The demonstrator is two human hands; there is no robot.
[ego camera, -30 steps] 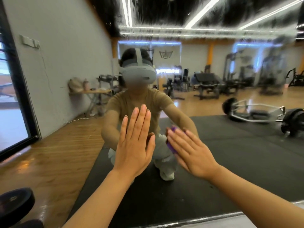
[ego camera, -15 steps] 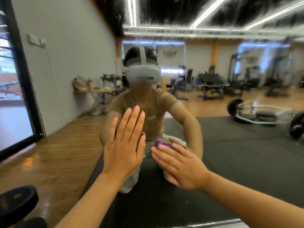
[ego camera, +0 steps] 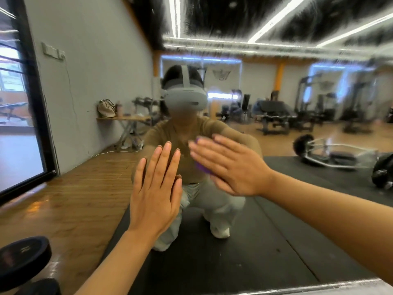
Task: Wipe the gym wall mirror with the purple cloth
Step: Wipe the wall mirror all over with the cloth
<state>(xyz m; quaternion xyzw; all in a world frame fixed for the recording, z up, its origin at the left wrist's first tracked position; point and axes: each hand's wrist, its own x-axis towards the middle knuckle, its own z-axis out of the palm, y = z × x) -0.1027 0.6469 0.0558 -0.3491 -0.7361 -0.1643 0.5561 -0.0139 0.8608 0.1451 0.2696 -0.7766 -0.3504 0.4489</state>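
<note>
Purple cloth [ego camera: 201, 167] is peeking out under my right hand [ego camera: 230, 167], whose flat, straight fingers are pressing it to the mirror [ego camera: 276, 188]. At its 8 o'clock, my left hand [ego camera: 156, 192] is resting flat, fingers straight, on the glass.

The mirror [ego camera: 276, 209] in front of you is smooth, shiny glass, streaky near its top. Under your right hand [ego camera: 231, 165] peeks soft purple cloth [ego camera: 202, 167]. In the mirror, the wood floor [ego camera: 70, 192] looks glossy, and the black mat [ego camera: 244, 252] beside it looks dull.
</note>
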